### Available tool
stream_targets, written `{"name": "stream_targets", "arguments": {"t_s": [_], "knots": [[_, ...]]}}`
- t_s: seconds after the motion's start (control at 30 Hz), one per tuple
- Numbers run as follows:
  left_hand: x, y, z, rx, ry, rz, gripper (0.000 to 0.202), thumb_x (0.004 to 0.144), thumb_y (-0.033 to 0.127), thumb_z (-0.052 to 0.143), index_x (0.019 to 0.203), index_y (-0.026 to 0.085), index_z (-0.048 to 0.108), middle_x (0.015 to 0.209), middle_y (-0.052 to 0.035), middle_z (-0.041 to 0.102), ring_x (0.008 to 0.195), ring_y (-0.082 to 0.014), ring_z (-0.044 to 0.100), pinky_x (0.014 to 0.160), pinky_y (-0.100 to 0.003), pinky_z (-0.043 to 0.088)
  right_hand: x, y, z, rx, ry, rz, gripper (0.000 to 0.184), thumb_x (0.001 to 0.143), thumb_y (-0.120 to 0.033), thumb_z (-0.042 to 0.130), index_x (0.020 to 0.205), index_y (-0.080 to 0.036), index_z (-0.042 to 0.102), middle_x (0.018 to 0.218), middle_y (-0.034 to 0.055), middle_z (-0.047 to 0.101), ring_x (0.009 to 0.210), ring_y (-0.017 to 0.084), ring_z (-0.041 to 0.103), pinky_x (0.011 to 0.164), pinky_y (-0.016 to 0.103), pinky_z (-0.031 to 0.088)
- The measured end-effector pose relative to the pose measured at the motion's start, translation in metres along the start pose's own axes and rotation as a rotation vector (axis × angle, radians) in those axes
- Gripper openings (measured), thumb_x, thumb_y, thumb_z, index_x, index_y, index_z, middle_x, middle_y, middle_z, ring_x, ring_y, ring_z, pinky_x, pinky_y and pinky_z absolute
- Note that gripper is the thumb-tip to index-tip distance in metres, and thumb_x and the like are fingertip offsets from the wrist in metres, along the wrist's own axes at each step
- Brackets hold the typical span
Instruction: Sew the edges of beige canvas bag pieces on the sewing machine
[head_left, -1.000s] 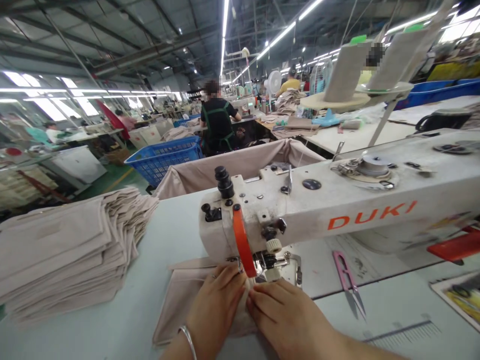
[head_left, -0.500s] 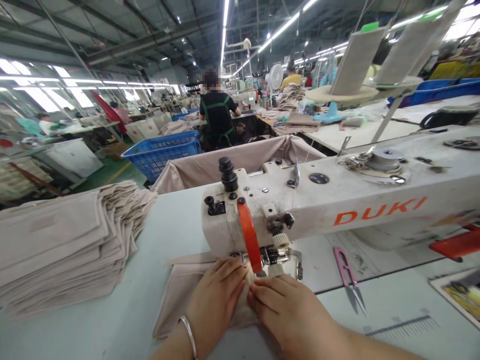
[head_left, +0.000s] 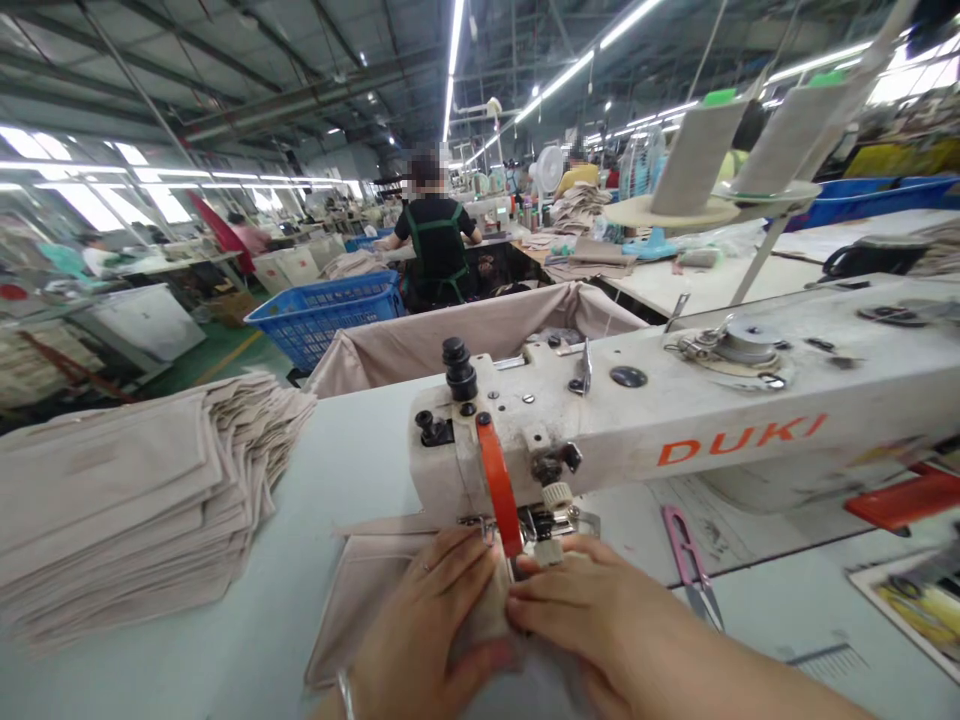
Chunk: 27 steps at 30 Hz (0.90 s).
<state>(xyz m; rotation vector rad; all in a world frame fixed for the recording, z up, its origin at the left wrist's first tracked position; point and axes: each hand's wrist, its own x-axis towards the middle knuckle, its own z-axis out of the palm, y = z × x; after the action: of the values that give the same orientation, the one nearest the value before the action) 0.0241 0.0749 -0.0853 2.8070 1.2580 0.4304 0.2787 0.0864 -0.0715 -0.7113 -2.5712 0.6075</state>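
Observation:
A beige fabric piece (head_left: pixel 360 600) lies under the head of a white sewing machine (head_left: pixel 675 410) marked DUKI. My left hand (head_left: pixel 427 630) lies flat on the fabric just left of the needle area, fingers stretched forward, a bangle on the wrist. My right hand (head_left: pixel 592 615) presses on the fabric right below the presser foot (head_left: pixel 544 530), fingers together and pointing left, touching my left hand's fingertips. An orange guard (head_left: pixel 499 495) hangs in front of the needle.
A tall stack of beige fabric pieces (head_left: pixel 127 500) sits at the left. Pink thread snips (head_left: pixel 686 555) lie right of the needle. Behind the table are a cloth-lined bin (head_left: pixel 465 330) and a blue crate (head_left: pixel 330 315), with other people at work beyond.
Both hands have slid toward me along the fabric and closed together under the presser foot. The camera has shifted slightly.

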Motion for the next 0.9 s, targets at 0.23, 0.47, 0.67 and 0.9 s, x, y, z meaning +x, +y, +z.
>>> {"name": "stream_targets", "arguments": {"t_s": [0.23, 0.47, 0.67, 0.9], "knots": [[-0.01, 0.012, 0.003, 0.002, 0.093, 0.14, 0.05, 0.081, 0.004, 0.051, 0.129, 0.015, 0.058, 0.135, -0.0074, 0.066, 0.127, -0.019, 0.059, 0.109, -0.031, 0.049, 0.002, 0.028, -0.011, -0.288, 0.116, 0.362, 0.023, 0.08, -0.001, 0.063, 0.095, -0.019, 0.064, 0.096, 0.0067, 0.065, 0.091, 0.027, 0.06, 0.08, 0.04, 0.049], [-0.01, 0.017, 0.005, -0.188, 0.16, -0.036, 0.045, 0.083, 0.005, 0.05, 0.123, 0.021, 0.061, 0.127, -0.006, 0.069, 0.119, -0.0197, 0.065, 0.103, -0.034, 0.054, 0.005, 0.01, 0.01, -0.158, 0.132, 0.057, 0.009, 0.096, -0.02, 0.055, 0.092, -0.019, 0.062, 0.091, 0.0057, 0.065, 0.087, 0.023, 0.059, 0.079, 0.036, 0.048], [-0.009, 0.013, 0.0, -0.131, 0.162, 0.066, 0.043, 0.097, 0.006, 0.042, 0.137, 0.016, 0.051, 0.139, -0.0103, 0.062, 0.132, -0.0166, 0.055, 0.108, -0.029, 0.05, 0.001, -0.007, 0.005, -0.078, -0.01, -0.176, 0.01, 0.096, -0.014, 0.055, 0.095, -0.019, 0.064, 0.093, 0.003, 0.069, 0.094, 0.018, 0.061, 0.088, 0.033, 0.047], [-0.006, 0.014, 0.011, 0.056, 0.107, 0.166, 0.037, 0.094, 0.006, 0.041, 0.125, 0.015, 0.059, 0.129, -0.0081, 0.069, 0.125, -0.0216, 0.061, 0.107, -0.037, 0.052, 0.002, 0.0, 0.013, -0.104, -0.027, -0.163, 0.01, 0.097, -0.02, 0.056, 0.094, -0.018, 0.066, 0.092, 0.0031, 0.068, 0.09, 0.019, 0.059, 0.083, 0.032, 0.048]]}}
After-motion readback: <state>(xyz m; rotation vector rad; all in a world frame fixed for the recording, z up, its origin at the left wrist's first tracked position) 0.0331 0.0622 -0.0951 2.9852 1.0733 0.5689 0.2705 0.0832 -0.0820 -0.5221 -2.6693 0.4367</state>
